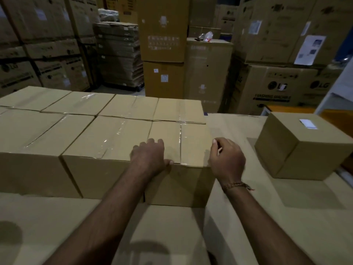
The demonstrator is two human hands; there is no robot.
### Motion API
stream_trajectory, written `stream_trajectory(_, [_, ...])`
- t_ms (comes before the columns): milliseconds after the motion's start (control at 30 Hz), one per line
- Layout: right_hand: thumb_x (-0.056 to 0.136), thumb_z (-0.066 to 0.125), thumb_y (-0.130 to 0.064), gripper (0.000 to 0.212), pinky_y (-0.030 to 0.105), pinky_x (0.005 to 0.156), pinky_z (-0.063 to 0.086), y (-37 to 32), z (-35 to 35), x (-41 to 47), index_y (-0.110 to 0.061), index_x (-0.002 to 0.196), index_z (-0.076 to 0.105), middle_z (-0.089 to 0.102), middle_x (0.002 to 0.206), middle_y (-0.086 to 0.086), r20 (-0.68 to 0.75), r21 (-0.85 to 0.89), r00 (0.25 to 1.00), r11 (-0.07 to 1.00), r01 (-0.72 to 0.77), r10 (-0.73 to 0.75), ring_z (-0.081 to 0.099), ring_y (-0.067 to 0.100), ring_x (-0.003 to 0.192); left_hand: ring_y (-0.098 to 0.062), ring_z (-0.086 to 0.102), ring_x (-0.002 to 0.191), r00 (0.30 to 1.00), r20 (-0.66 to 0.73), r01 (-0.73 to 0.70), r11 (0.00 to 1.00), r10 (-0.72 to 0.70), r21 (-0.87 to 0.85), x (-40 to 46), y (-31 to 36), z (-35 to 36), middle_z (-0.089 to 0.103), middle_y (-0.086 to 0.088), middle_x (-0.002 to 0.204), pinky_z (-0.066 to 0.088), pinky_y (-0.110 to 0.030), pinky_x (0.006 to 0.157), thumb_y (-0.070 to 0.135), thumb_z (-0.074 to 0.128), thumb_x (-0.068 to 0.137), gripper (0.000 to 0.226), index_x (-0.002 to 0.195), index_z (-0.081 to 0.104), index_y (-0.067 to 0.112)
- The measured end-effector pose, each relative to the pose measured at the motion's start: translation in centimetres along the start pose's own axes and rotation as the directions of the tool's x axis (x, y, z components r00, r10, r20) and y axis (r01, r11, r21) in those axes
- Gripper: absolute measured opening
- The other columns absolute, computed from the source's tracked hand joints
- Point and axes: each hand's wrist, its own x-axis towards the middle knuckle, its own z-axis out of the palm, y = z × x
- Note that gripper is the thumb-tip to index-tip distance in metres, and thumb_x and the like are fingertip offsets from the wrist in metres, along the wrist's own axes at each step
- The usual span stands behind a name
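Observation:
A taped brown carton stands at the right end of a row of like cartons, right in front of me. My left hand rests on its top near the front edge, fingers spread flat and the thumb lying along that edge. My right hand is at the carton's top right corner, just off its right side, with fingers loosely curled and nothing visibly held. Whether those fingers touch the side wall is hidden. A thread bracelet sits on that wrist.
Several taped cartons fill the left in two rows. A smaller carton with a white label stands apart at the right. All sit on a wide cardboard surface. Tall stacks of appliance cartons wall the background.

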Motion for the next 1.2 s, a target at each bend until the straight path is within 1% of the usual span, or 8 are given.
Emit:
stream_trajectory(200, [0.1, 0.064, -0.018, 0.017, 0.029, 0.057, 0.028, 8.7, -5.0, 0.4, -0.018, 0.083, 0.068, 0.063, 0.071, -0.003, 0.034, -0.004, 0.997, 0.998, 0.063, -0.063, 0.053, 0.018, 0.063, -0.027, 0.057, 0.13, 0.972, -0.22, -0.123, 0.98, 0.087, -0.158, 0.5, 11.7, -1.8, 0.051, -0.003, 0.154, 0.052, -0.048, 0.098, 0.068, 0.057, 0.096, 0.071, 0.153, 0.047, 0.026])
stream_trajectory(400, [0.102, 0.061, -0.025, 0.015, 0.033, 0.055, 0.038, 21.7, -10.8, 5.0, -0.021, 0.089, 0.069, 0.068, 0.08, -0.003, 0.153, -0.044, 0.988, 0.999, 0.015, -0.008, 0.06, 0.022, 0.071, -0.02, 0.058, 0.129, 0.961, -0.258, -0.188, 0.919, 0.1, -0.346, 3.2, 26.0, 0.0, 0.059, 0.004, 0.148, 0.053, -0.043, 0.102, 0.064, 0.059, 0.097, 0.063, 0.15, 0.052, 0.03])
stream_trajectory(633, [0.104, 0.058, -0.03, 0.018, 0.04, 0.079, 0.054, 35.7, -15.8, 11.8, -0.02, 0.108, 0.072, 0.071, 0.103, 0.002, 0.164, -0.06, 0.978, 0.991, -0.118, 0.126, 0.064, 0.025, 0.098, -0.021, 0.058, 0.13, 0.977, -0.184, -0.196, 0.772, 0.104, -0.605, 8.1, 40.4, 1.4, 0.059, 0.001, 0.149, 0.053, -0.044, 0.102, 0.062, 0.058, 0.099, 0.061, 0.149, 0.055, 0.026])
stream_trajectory(800, [0.105, 0.056, -0.039, 0.037, 0.046, 0.098, 0.051, 42.5, -16.5, 17.2, -0.019, 0.135, 0.064, 0.063, 0.131, 0.01, 0.084, -0.141, 0.959, 0.956, -0.256, 0.269, 0.053, 0.03, 0.125, -0.027, 0.054, 0.137, 0.996, -0.008, -0.057, 0.542, 0.091, -0.839, 12.5, 48.6, 1.4, 0.053, -0.007, 0.155, 0.046, -0.033, 0.093, 0.052, 0.056, 0.105, 0.063, 0.156, 0.045, 0.017])
stream_trajectory(900, [0.105, 0.049, -0.052, 0.056, 0.055, 0.108, 0.044, 46.1, -15.4, 20.2, -0.021, 0.152, 0.049, 0.048, 0.148, 0.018, 0.083, -0.265, 0.947, 0.923, -0.28, 0.311, 0.041, 0.038, 0.138, -0.03, 0.052, 0.14, 0.992, -0.048, -0.104, 0.566, 0.114, -0.818, 15.6, 52.3, 1.7, 0.051, -0.01, 0.157, 0.045, -0.033, 0.097, 0.048, 0.053, 0.107, 0.063, 0.158, 0.039, 0.014])
stream_trajectory(1033, [0.106, 0.033, -0.063, 0.067, 0.063, 0.125, 0.016, 49.9, -13.2, 21.7, -0.036, 0.167, 0.021, 0.013, 0.172, 0.019, 0.274, -0.439, 0.874, 0.86, -0.258, 0.402, 0.008, 0.045, 0.159, -0.035, 0.045, 0.146, 0.988, -0.015, -0.111, 0.644, 0.153, -0.757, 20.2, 55.1, 3.6, 0.041, -0.013, 0.164, 0.045, -0.051, 0.114, 0.064, 0.043, 0.104, 0.078, 0.167, 0.02, 0.025])
stream_trajectory(1133, [0.107, 0.031, -0.058, 0.058, 0.064, 0.125, 0.02, 51.3, -12.3, 20.8, -0.041, 0.163, 0.033, 0.011, 0.173, 0.013, 0.277, -0.372, 0.883, 0.89, -0.265, 0.379, 0.007, 0.041, 0.158, -0.037, 0.038, 0.15, 0.976, 0.077, -0.077, 0.659, 0.201, -0.749, 21.5, 56.1, 5.7, 0.031, -0.013, 0.169, 0.04, -0.053, 0.119, 0.062, 0.039, 0.106, 0.076, 0.168, 0.008, 0.031])
stream_trajectory(1200, [0.106, 0.035, -0.057, 0.056, 0.064, 0.123, 0.022, 51.3, -12.2, 20.7, -0.041, 0.16, 0.039, 0.014, 0.172, 0.012, 0.252, -0.353, 0.895, 0.896, -0.269, 0.368, 0.009, 0.039, 0.157, -0.035, 0.034, 0.153, 0.973, 0.086, -0.052, 0.571, 0.212, -0.819, 20.9, 56.4, 6.5, 0.025, -0.008, 0.172, 0.038, -0.051, 0.12, 0.059, 0.039, 0.108, 0.073, 0.168, 0.004, 0.035])
